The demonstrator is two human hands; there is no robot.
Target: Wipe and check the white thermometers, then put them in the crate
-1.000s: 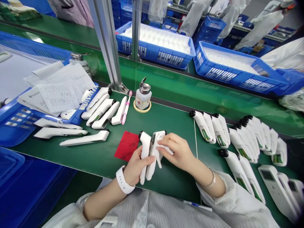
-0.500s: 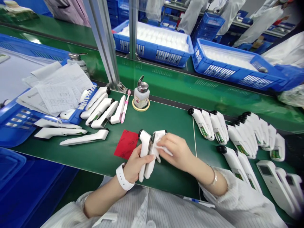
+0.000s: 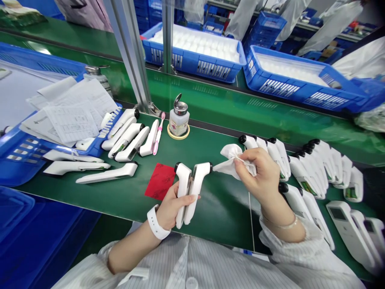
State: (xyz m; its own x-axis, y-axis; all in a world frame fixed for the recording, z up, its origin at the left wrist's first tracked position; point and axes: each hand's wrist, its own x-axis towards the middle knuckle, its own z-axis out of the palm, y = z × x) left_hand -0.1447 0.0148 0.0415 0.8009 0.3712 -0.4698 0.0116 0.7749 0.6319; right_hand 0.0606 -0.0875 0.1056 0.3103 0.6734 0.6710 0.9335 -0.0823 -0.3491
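Devices [image 3: 198, 182], two, white with black tips, upright side by side above the green table [image 3: 210, 224], clasped between thumb and fingers of the left hand [image 3: 170, 208]. Right hand [image 3: 261, 174]: white cloth [image 3: 231, 160] pinched at the fingertips, beside the devices. Beyond the left wrist, red sheet [image 3: 158, 182], flat. At left, blue basket [image 3: 18, 156] holding white units [image 3: 85, 143] partly hidden under papers [image 3: 72, 120]. Farther, bottle [image 3: 179, 122] with lid raised, on a yellow ring [image 3: 178, 137]. Across the divide, left crate [image 3: 195, 66], with rows of white pieces [image 3: 204, 44]; right crate [image 3: 279, 86], white contents, indistinct.
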